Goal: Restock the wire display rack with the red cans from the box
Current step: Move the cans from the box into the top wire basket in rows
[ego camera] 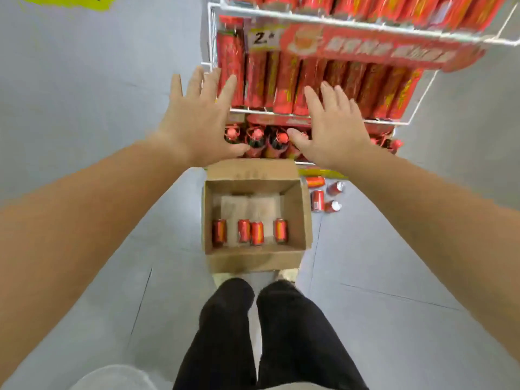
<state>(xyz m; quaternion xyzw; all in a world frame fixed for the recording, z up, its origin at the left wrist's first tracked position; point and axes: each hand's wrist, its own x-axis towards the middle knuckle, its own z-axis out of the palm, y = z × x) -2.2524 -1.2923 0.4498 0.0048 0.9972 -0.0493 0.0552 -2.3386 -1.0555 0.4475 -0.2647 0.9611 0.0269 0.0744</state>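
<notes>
A white wire display rack [318, 112] stands ahead, its middle shelf packed with upright red cans [284, 80]. An open cardboard box [305, 218] sits on the floor in front of my feet, with several red cans [257, 232] lying along its near side. My left hand [197, 122] is spread flat with straight fingers before the rack's left end, holding nothing. To its right, my right hand [333, 128] is also spread flat in front of the middle shelf's wire edge, empty.
Dark bottles with red caps [256, 139] fill the lowest rack level behind the box. Several loose red cans [323, 197] lie on the grey floor right of the box. A red promotional banner [374, 49] with a price tag hangs on the upper shelf.
</notes>
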